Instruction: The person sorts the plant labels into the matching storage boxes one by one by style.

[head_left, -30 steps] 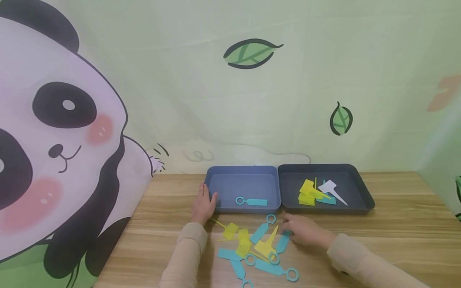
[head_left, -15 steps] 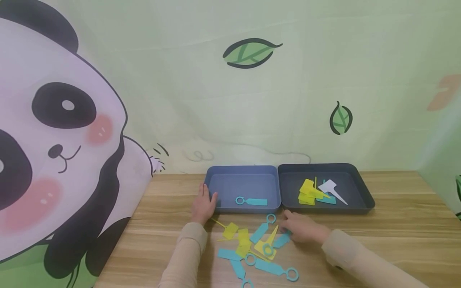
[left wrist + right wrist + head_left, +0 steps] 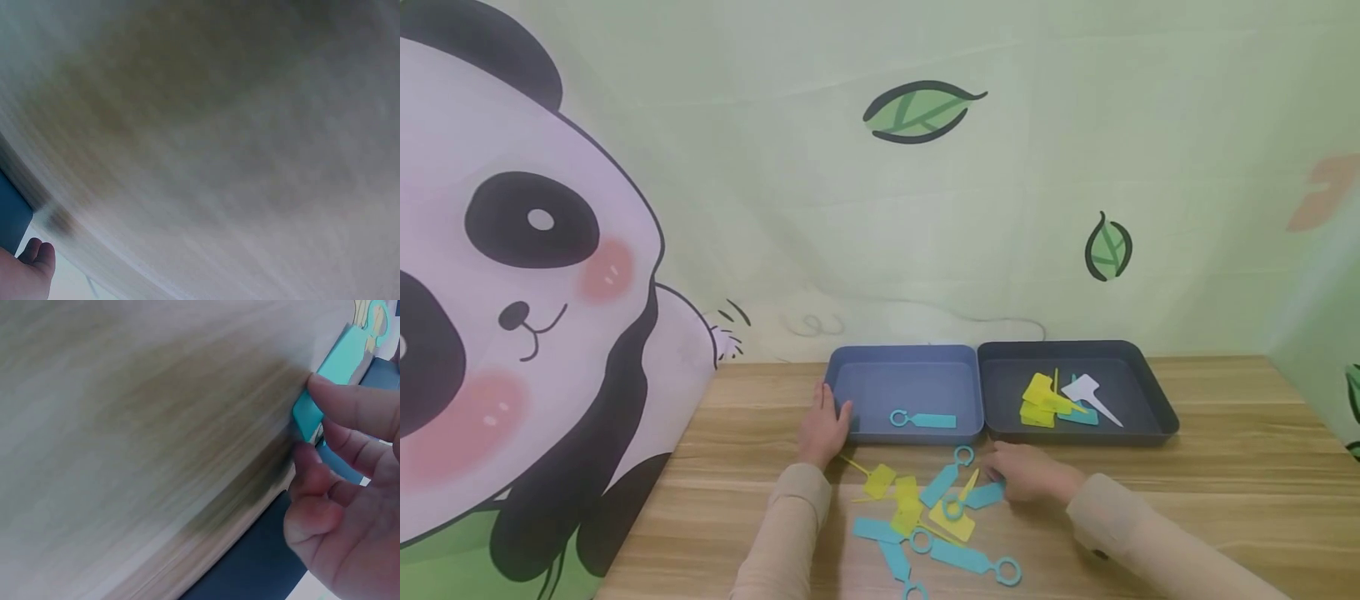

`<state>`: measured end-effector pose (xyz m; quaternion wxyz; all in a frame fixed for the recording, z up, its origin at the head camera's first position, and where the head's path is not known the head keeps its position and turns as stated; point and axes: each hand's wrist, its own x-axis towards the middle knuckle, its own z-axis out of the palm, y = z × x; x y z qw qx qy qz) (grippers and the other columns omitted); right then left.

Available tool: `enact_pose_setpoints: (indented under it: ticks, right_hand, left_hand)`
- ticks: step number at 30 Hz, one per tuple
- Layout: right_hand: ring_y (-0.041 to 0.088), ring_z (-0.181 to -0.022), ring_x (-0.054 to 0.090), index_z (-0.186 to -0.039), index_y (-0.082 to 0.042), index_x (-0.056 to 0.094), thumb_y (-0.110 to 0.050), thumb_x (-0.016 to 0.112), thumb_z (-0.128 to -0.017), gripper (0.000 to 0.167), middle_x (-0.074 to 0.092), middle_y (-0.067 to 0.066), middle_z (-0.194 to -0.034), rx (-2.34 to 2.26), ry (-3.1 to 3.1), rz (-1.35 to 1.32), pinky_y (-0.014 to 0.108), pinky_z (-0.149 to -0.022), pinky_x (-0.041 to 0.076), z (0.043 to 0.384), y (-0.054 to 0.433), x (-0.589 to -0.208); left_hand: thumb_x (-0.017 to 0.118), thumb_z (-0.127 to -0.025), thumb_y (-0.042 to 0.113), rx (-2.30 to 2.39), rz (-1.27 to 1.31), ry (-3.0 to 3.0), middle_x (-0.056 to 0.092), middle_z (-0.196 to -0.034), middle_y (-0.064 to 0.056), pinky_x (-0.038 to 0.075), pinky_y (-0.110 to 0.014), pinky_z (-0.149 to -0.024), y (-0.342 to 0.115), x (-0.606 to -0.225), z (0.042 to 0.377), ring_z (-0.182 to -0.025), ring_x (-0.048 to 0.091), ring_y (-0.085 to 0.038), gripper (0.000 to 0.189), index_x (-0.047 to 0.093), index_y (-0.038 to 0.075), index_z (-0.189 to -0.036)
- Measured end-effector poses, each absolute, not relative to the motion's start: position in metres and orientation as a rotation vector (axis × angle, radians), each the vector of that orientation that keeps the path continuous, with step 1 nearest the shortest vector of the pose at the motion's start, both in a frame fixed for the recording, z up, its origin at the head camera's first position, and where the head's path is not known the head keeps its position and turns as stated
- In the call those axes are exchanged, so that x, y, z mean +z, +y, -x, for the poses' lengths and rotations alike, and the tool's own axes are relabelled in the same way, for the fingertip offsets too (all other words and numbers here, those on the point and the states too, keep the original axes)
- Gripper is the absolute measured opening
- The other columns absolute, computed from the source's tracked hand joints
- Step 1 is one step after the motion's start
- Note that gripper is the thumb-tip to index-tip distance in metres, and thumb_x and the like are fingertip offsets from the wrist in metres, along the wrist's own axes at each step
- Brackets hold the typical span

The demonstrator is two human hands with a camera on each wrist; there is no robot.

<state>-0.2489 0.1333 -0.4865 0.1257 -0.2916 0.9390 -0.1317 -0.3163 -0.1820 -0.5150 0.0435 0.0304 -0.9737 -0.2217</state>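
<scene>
My right hand pinches the end of a teal plant tag between thumb and fingers, low over the table. The ring of this tag lies across a yellow T-shaped plant label in the head view. My left hand rests with fairly straight fingers against the left side of the blue tray; only some of its fingers show in the left wrist view. Inside the blue tray lies one teal ring tag. Around the held tag are several loose teal tags and yellow labels.
A dark grey tray touches the blue one on the right. It holds several yellow labels, a white T-shaped label and teal pieces. Both trays stand at the back of the wooden table, near a printed wall cloth.
The tag in my right hand has swung: its ring end moved left and up over the yellow label. My right hand shifted slightly left. The left hand stays put.
</scene>
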Motion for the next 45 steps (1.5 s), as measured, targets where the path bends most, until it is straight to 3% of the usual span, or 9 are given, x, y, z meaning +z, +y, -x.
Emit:
enact_pose_setpoints:
  ticks: [10,20,33,45]
  right_hand:
    - [0.009,-0.055,0.035,-0.065,-0.01,0.048,0.009,0.052,-0.057,0.021,0.037,-0.008,-0.058,-0.549,2.687,0.842,0.021,-0.05,0.029,0.25,0.136,-0.489]
    - [0.008,-0.059,0.04,-0.071,-0.015,0.049,0.007,0.053,-0.06,0.025,0.045,-0.006,-0.064,-0.616,2.643,0.88,0.021,-0.054,0.034,0.251,0.142,-0.493]
    - [0.009,-0.059,0.045,-0.073,-0.005,0.06,0.008,0.049,-0.066,0.018,0.052,-0.002,-0.066,-0.959,2.505,0.806,0.022,-0.052,0.04,0.259,0.153,-0.488]
    - [0.011,-0.054,0.044,-0.08,0.0,0.059,0.006,0.049,-0.069,0.016,0.053,0.004,-0.07,-1.169,2.337,0.707,0.023,-0.049,0.041,0.262,0.159,-0.477]
  left_hand:
    - [0.032,-0.093,0.042,-0.671,-0.09,-2.98,0.013,-0.148,-0.015,0.033,-0.046,-0.099,-0.182,-0.516,0.317,-0.127,0.032,-0.035,0.066,0.018,-0.002,-0.139]
    - [0.032,-0.093,0.042,-0.678,-0.081,-2.973,0.013,-0.148,-0.015,0.032,-0.046,-0.1,-0.182,-0.517,0.317,-0.128,0.031,-0.035,0.065,0.019,-0.003,-0.139]
    - [0.032,-0.093,0.042,-0.678,-0.086,-2.977,0.013,-0.148,-0.015,0.032,-0.047,-0.1,-0.183,-0.518,0.319,-0.127,0.031,-0.036,0.066,0.019,-0.002,-0.139]
    - [0.031,-0.092,0.043,-0.636,-0.083,-2.964,0.017,-0.147,-0.016,0.033,-0.045,-0.099,-0.184,-0.52,0.32,-0.125,0.035,-0.036,0.066,0.021,-0.002,-0.139]
